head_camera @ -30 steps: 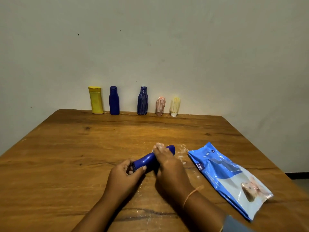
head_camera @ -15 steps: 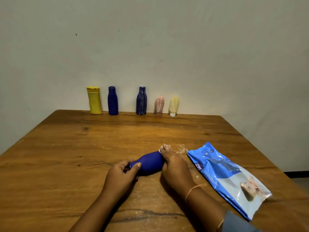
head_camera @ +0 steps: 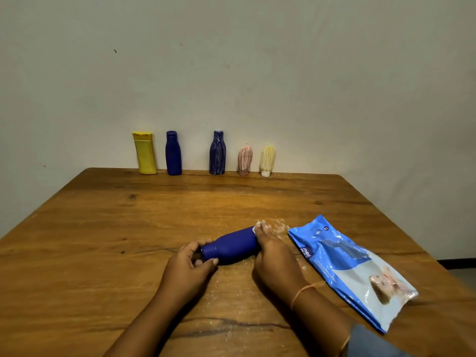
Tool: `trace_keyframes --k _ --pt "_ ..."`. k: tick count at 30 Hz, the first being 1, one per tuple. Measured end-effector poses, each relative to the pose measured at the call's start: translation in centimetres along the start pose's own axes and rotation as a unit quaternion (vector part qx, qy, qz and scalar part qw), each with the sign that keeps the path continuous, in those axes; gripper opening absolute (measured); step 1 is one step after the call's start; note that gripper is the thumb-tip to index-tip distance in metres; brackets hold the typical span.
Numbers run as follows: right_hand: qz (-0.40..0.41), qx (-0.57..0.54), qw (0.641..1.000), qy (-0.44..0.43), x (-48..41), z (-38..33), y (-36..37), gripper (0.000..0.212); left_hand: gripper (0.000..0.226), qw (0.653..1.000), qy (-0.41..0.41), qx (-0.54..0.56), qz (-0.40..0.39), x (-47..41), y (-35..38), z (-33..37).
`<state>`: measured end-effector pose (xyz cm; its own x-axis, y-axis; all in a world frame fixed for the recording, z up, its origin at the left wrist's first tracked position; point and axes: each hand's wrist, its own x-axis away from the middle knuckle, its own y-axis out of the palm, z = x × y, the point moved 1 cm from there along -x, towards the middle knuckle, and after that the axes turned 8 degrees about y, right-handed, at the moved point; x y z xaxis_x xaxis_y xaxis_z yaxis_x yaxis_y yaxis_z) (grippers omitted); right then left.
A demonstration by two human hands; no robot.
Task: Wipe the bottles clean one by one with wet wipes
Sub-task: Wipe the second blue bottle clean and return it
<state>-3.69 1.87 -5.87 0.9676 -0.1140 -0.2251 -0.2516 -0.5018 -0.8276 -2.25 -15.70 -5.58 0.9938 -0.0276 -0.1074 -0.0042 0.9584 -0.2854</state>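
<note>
Likely a plain room in a home: worn wooden table [head_camera: 103,228] pushed against a bare, scuffed painted wall [head_camera: 257,73]. Toiletry-type bottles [head_camera: 217,153] lined along the table's far edge, baby-wipes pack [head_camera: 347,266] near its right edge.

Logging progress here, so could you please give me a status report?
Left hand grips blue bottle by cap end. Right hand holds wet wipe against its base end. Wipes pack alongside, nothing blocking.

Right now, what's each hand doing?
Left hand: holds the blue bottle by its cap end.
Right hand: grips a wet wipe round the bottle's base.
</note>
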Motion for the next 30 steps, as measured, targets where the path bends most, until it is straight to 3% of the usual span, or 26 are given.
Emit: trace_keyframes --k 3,8,10,14,19,22,30 --pt "0.004 -0.007 1.0 0.01 0.2 -1.0 -0.1 0.058 0.026 1.0 0.008 -0.025 0.015 0.0 0.1 -0.2" --pt "-0.018 -0.024 0.993 -0.112 3.5 -5.0 1.7 0.06 0.002 0.999 -0.007 0.007 0.046 -0.2 0.4 -0.5" --pt "-0.03 -0.014 0.988 -0.151 4.4 -6.1 2.1 0.059 0.015 0.998 -0.02 0.015 0.059 -0.4 0.3 -0.9" --pt "-0.008 0.011 0.985 -0.17 3.4 -4.7 1.7 0.063 0.025 0.985 -0.064 0.145 0.068 -0.7 0.3 -0.6" --pt "-0.014 -0.018 0.999 -0.049 0.1 -1.5 0.4 0.063 0.033 0.979 -0.107 0.172 0.013 -1.0 -0.3 -0.2" --pt "-0.015 -0.039 0.998 -0.036 0.3 -1.9 0.3 0.061 0.034 0.979 -0.123 0.165 0.011 -1.4 -0.1 -0.4" --pt "-0.07 -0.008 0.979 -0.192 3.9 -5.3 2.1 0.062 0.034 0.984 -0.098 0.143 0.034 -1.8 0.2 -0.8"
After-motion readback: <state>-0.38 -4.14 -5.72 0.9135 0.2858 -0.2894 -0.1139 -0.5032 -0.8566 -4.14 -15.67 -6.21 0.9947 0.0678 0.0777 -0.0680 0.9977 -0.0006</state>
